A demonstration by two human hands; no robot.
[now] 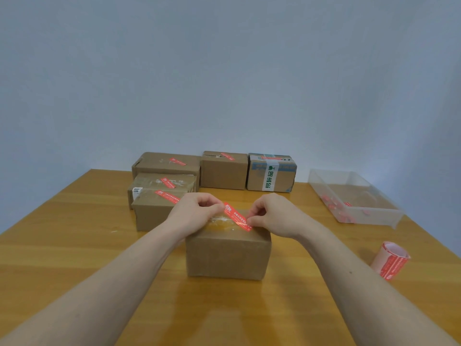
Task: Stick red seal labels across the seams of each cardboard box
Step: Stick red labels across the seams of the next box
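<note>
Both hands, left hand (197, 208) and right hand (268, 212), pinched the red seal label (237, 216) ends, stretching it diagonally to bridge the cardboard box (228, 255) seam.

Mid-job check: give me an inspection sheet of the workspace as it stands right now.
Surface: wooden table, some glare.
Job's things: near box with red seal label slanted across its taped top; five boxes behind, among them the left stack, middle box and printed-tape box, each showing a red label; label roll lying at right.
Clutter: clear plastic tray at right, small red pieces inside.
Hands: left hand pinches the label's far end, right hand its near end.
Cables: nothing seen.
Surroundings: plain pale wall.
</note>
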